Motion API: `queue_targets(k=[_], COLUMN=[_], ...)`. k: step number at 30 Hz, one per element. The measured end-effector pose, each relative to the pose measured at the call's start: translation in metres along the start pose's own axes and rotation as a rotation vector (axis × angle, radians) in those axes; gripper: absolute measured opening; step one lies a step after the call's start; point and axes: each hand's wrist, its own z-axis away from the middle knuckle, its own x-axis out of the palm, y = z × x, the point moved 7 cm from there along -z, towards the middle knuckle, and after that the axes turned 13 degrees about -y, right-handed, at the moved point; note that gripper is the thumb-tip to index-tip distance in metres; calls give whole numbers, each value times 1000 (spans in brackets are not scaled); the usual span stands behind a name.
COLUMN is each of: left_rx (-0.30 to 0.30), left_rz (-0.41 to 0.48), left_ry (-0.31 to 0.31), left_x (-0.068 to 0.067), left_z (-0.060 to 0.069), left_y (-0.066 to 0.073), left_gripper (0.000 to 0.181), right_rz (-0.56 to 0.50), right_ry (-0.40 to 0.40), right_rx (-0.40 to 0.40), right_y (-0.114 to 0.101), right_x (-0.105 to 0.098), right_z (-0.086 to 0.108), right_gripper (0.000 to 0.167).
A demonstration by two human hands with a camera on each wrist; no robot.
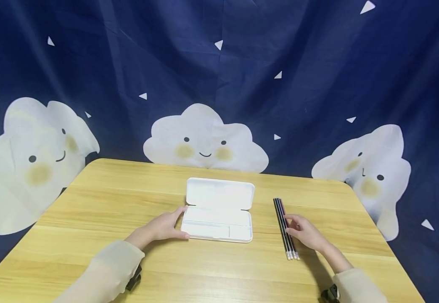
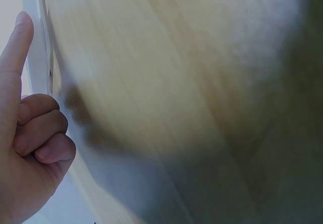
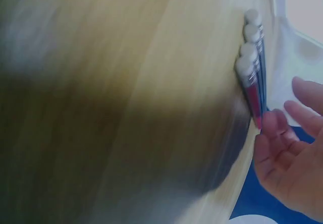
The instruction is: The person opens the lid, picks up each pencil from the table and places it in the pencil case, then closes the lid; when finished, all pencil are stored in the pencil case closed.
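Note:
A white pencil case lies on the table with its lid raised at the back, its shallow compartments facing up. My left hand holds the case's left end between thumb and index finger. In the left wrist view, the other fingers are curled beside the case's white edge. To the right of the case, several dark pencils lie side by side, white eraser ends toward me; one has a red side. The right hand is at their right side, fingers loosely bent, fingertips by the red-sided pencil.
The wooden table has rounded far corners. Behind it hangs a dark blue curtain printed with clouds and white triangles. A dark device is strapped at the left wrist, another at the right.

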Motion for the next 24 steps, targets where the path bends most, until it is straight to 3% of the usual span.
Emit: queue_targets(k=[8,24], left_rx=[-12,-36], left_rz=[9,-4], left_ry=[-22,-20], left_x=[2,1], left_z=[-4,-3], left_y=[-4,-4], left_gripper=[95,94], right_rz=[-11,29], right_ry=[-49,-17], right_rx=[89,215], right_y=[12,20], right_x=[3,1], right_z=[6,5], right_gripper=[52,58])
